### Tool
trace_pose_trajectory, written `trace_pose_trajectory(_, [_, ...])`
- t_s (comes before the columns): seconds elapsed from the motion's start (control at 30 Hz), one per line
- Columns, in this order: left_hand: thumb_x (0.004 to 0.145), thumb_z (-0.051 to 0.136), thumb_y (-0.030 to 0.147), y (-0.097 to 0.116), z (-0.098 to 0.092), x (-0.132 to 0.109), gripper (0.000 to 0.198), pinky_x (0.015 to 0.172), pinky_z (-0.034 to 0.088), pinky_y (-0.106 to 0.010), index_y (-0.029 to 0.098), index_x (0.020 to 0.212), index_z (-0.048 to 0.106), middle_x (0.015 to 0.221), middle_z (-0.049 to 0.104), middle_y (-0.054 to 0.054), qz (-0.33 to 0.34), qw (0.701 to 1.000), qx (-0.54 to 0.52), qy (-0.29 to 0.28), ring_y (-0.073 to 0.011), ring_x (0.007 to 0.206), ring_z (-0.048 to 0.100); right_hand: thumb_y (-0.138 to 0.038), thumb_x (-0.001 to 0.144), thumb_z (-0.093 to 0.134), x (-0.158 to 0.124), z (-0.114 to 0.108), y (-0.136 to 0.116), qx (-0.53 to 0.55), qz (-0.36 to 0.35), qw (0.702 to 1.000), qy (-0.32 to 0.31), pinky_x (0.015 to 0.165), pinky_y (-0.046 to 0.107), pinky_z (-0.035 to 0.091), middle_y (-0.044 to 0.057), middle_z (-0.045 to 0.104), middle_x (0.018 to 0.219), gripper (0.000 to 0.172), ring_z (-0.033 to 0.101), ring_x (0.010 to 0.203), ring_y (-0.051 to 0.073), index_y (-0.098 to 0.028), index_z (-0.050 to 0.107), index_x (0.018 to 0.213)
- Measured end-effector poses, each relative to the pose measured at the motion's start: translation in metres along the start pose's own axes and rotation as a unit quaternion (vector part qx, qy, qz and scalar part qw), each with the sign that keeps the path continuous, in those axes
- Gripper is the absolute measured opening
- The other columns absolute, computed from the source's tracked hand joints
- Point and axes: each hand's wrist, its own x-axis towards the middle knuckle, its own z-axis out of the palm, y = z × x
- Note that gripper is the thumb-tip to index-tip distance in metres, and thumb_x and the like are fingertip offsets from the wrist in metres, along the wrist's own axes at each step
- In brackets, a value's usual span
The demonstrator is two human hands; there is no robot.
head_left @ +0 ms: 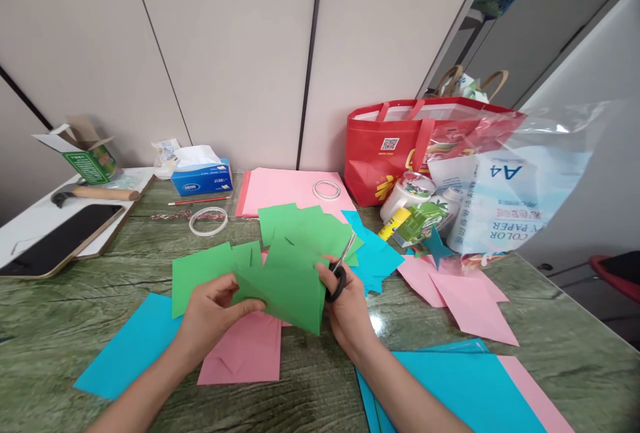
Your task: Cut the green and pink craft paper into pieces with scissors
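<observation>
My left hand pinches the lower edge of a folded green paper held just above the table. My right hand is closed through the black handles of a pair of scissors, whose blades point up and away into the green paper's right edge. More green sheets lie under and behind the held piece. Pink paper lies beneath my hands.
Blue sheets and pink sheets are spread over the green wood-grain table. Behind stand a red bag, a plastic pack of colour paper, a tissue box, tape rolls, a pencil and a tablet.
</observation>
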Motion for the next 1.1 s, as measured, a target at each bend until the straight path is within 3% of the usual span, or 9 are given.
trace_pose_trajectory(0.17, [0.054, 0.078, 0.032, 0.000, 0.002, 0.002, 0.025, 0.058, 0.054, -0.028, 0.020, 0.072, 0.065, 0.062, 0.067, 0.001, -0.052, 0.983, -0.148, 0.091, -0.0168, 0.060, 0.062, -0.032, 0.060, 0.074, 0.003, -0.002, -0.003, 0.049, -0.026, 0.997, 0.051, 0.058, 0.026, 0.046, -0.006, 0.057, 0.062, 0.034, 0.054, 0.055, 0.011, -0.020, 0.055, 0.085])
trace_pose_trajectory(0.3, [0.049, 0.081, 0.029, 0.007, 0.002, 0.003, 0.029, 0.039, 0.048, -0.018, 0.020, 0.059, 0.056, 0.044, 0.052, 0.008, -0.064, 0.948, -0.276, 0.148, -0.0079, 0.039, 0.049, -0.039, 0.069, 0.067, 0.002, 0.000, -0.005, 0.051, -0.046, 0.998, 0.000, 0.074, 0.036, 0.049, -0.001, 0.065, 0.069, 0.032, 0.062, 0.066, 0.015, -0.019, 0.053, 0.089])
trace_pose_trajectory(0.43, [0.046, 0.083, 0.025, 0.009, 0.001, 0.006, 0.037, 0.035, 0.046, -0.015, 0.019, 0.057, 0.048, 0.044, 0.050, 0.009, -0.096, 0.928, -0.328, 0.151, -0.0059, 0.038, 0.045, -0.034, 0.063, 0.072, -0.001, 0.001, 0.001, 0.000, -0.027, 0.999, -0.041, 0.078, 0.035, 0.048, 0.006, 0.067, 0.092, 0.046, 0.064, 0.083, 0.020, -0.019, 0.052, 0.101])
trace_pose_trajectory(0.57, [0.044, 0.084, 0.024, 0.007, 0.003, 0.008, 0.042, 0.036, 0.046, -0.014, 0.018, 0.060, 0.046, 0.047, 0.051, 0.009, -0.098, 0.927, -0.334, 0.141, -0.0050, 0.039, 0.045, -0.024, 0.053, 0.079, -0.004, 0.002, 0.007, -0.037, 0.008, 0.997, -0.063, 0.068, 0.028, 0.049, 0.002, 0.067, 0.087, 0.048, 0.062, 0.077, 0.017, -0.019, 0.056, 0.095])
trace_pose_trajectory(0.67, [0.044, 0.084, 0.023, 0.006, 0.005, 0.007, 0.045, 0.041, 0.050, -0.018, 0.019, 0.057, 0.041, 0.044, 0.050, 0.010, -0.093, 0.932, -0.314, 0.156, -0.0059, 0.041, 0.047, -0.024, 0.053, 0.078, -0.004, 0.002, 0.007, -0.045, -0.003, 0.997, -0.063, 0.063, 0.025, 0.048, 0.000, 0.066, 0.081, 0.040, 0.060, 0.068, 0.014, -0.018, 0.057, 0.087])
trace_pose_trajectory(0.83, [0.051, 0.080, 0.026, -0.001, 0.001, 0.012, 0.046, 0.055, 0.054, -0.026, 0.020, 0.052, 0.034, 0.038, 0.043, 0.011, -0.053, 0.944, -0.252, 0.209, -0.0094, 0.045, 0.052, -0.028, 0.050, 0.079, 0.000, -0.002, 0.006, -0.085, -0.052, 0.994, 0.053, 0.045, 0.019, 0.035, -0.006, 0.055, 0.060, 0.042, 0.048, 0.050, 0.008, -0.019, 0.055, 0.084])
trace_pose_trajectory(0.93, [0.060, 0.075, 0.022, 0.000, -0.007, 0.018, 0.030, 0.070, 0.052, -0.028, 0.022, 0.073, 0.048, 0.062, 0.059, 0.005, 0.046, 0.941, -0.209, 0.263, -0.0146, 0.071, 0.062, -0.029, 0.051, 0.079, 0.002, -0.003, 0.004, -0.068, -0.065, 0.993, 0.064, 0.044, 0.018, 0.035, -0.007, 0.053, 0.058, 0.043, 0.047, 0.050, 0.008, -0.018, 0.053, 0.083])
trace_pose_trajectory(1.03, [0.065, 0.070, 0.019, 0.012, -0.010, 0.013, 0.040, 0.087, 0.044, -0.033, 0.027, 0.100, 0.051, 0.103, 0.059, -0.002, 0.192, 0.916, -0.053, 0.349, -0.0204, 0.103, 0.054, -0.029, 0.050, 0.079, 0.005, -0.004, 0.002, -0.029, -0.071, 0.993, 0.089, 0.045, 0.017, 0.035, -0.009, 0.050, 0.056, 0.044, 0.044, 0.048, 0.007, -0.019, 0.051, 0.083])
trace_pose_trajectory(1.1, [0.073, 0.061, 0.024, 0.026, -0.003, -0.002, 0.015, 0.084, 0.046, -0.035, 0.027, 0.088, 0.060, 0.093, 0.062, -0.002, 0.217, 0.927, 0.067, 0.298, -0.0222, 0.094, 0.057, -0.028, 0.050, 0.079, 0.007, -0.005, 0.002, -0.012, -0.071, 0.993, 0.093, 0.046, 0.016, 0.036, -0.009, 0.051, 0.057, 0.044, 0.044, 0.048, 0.006, -0.019, 0.050, 0.083])
